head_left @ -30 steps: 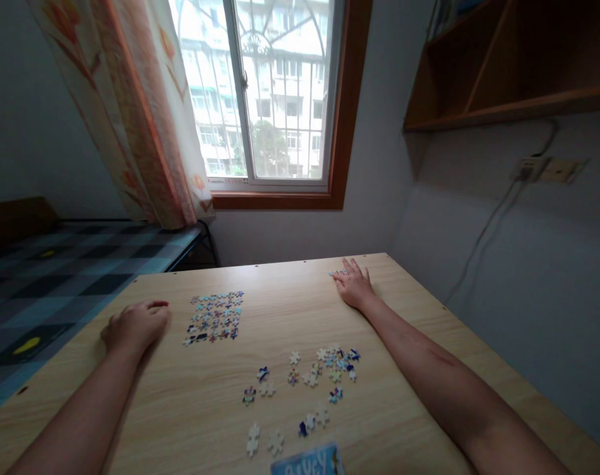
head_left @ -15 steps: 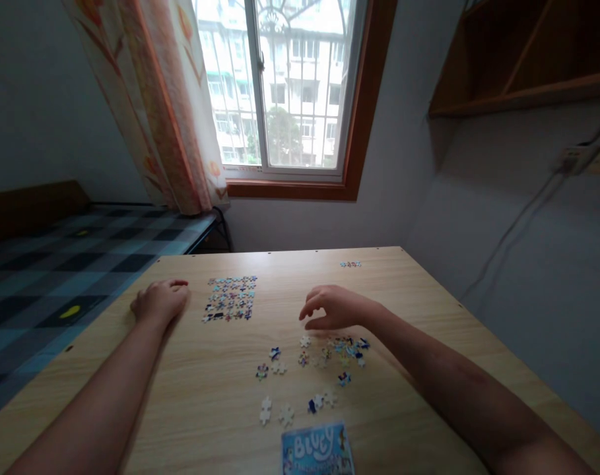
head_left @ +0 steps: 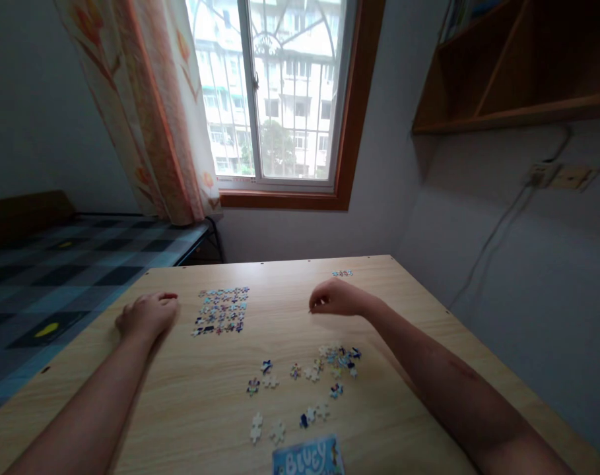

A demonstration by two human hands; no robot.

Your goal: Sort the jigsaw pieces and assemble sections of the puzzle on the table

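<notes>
My right hand (head_left: 336, 298) is pinched above the middle of the table, its fingertips closed on a small puzzle piece (head_left: 311, 311) that is mostly hidden. My left hand (head_left: 148, 315) rests on the left side of the table, fingers loosely out, holding nothing. Just right of it lies a block of puzzle pieces (head_left: 221, 310) set out in close rows. Nearer to me is a loose heap of puzzle pieces (head_left: 343, 357), some showing colour and some pale. More single pieces (head_left: 270, 381) are scattered around it.
A blue Bluey box (head_left: 307, 458) lies at the near edge of view. A short row of pieces (head_left: 342, 273) sits near the far edge of the wooden table (head_left: 191, 389). A bed (head_left: 101, 257) stands at the left, and a wall shelf (head_left: 507, 112) hangs at the right.
My right hand has closed on a pale piece from beside the heap and lifted it away, toward the far side. My left hand stays in place. The view has tilted slightly.
</notes>
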